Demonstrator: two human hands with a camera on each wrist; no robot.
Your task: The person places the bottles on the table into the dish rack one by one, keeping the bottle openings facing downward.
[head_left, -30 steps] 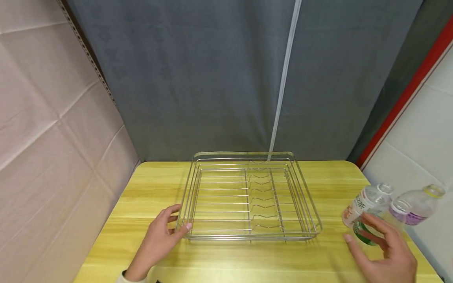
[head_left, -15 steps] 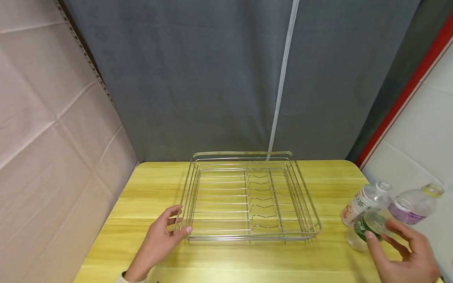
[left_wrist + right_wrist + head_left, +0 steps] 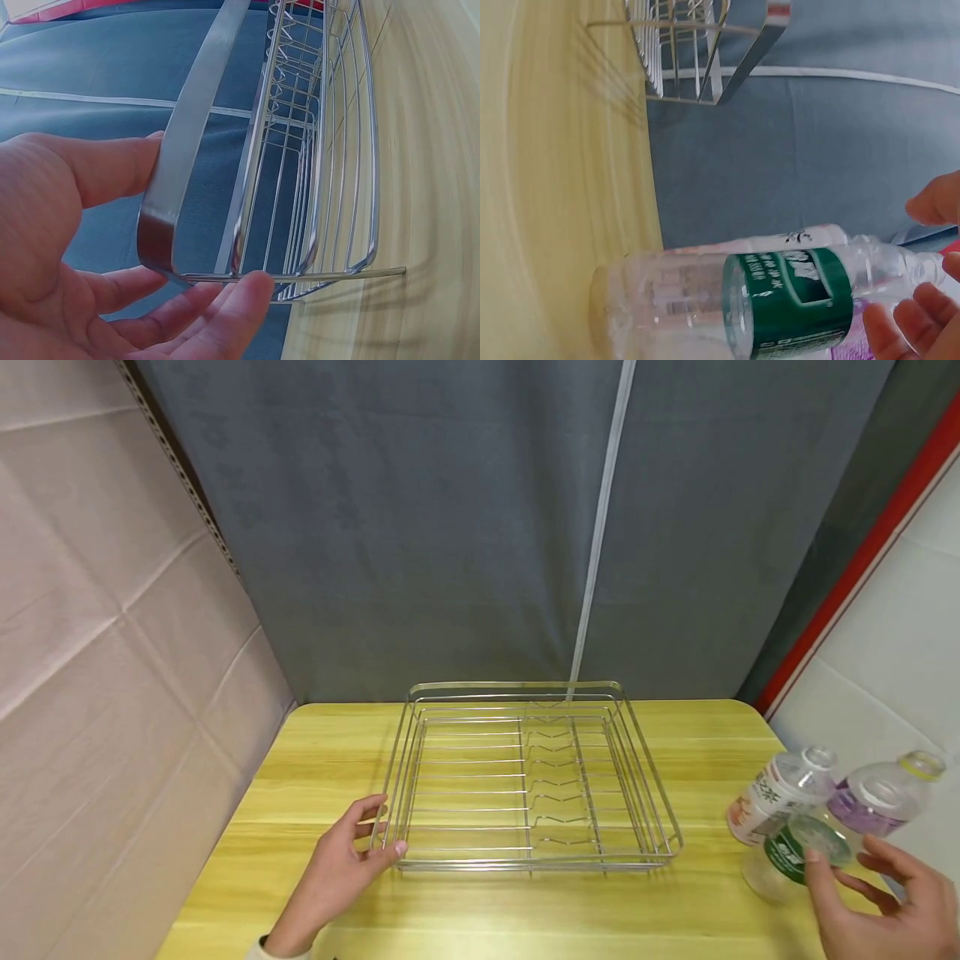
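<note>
A silver wire dish rack (image 3: pixel 474 863) sits on the wooden table. My left hand (image 3: pixel 341 864) holds its near left corner; in the left wrist view the thumb lies against the flat rim (image 3: pixel 184 150) and the fingers are below it. At the right stands a clear plastic bottle with a green label (image 3: pixel 786 857). My right hand (image 3: pixel 896 902) is beside its upper part, thumb and fingers parted. In the right wrist view the fingertips (image 3: pixel 885 334) are close to the bottle's neck (image 3: pixel 892 262).
Behind the green-labelled bottle stand a bottle with a white and orange label (image 3: pixel 765 802) and a purple-labelled bottle (image 3: pixel 862 810). All are near the table's right edge. A grey curtain (image 3: pixel 450 527) hangs behind, with a pale cloth (image 3: pixel 112 693) along the left side.
My right hand has moved to the right, from in front of the green-labelled bottle to beside it. That bottle has shifted slightly right. The left hand and the rack have stayed put.
</note>
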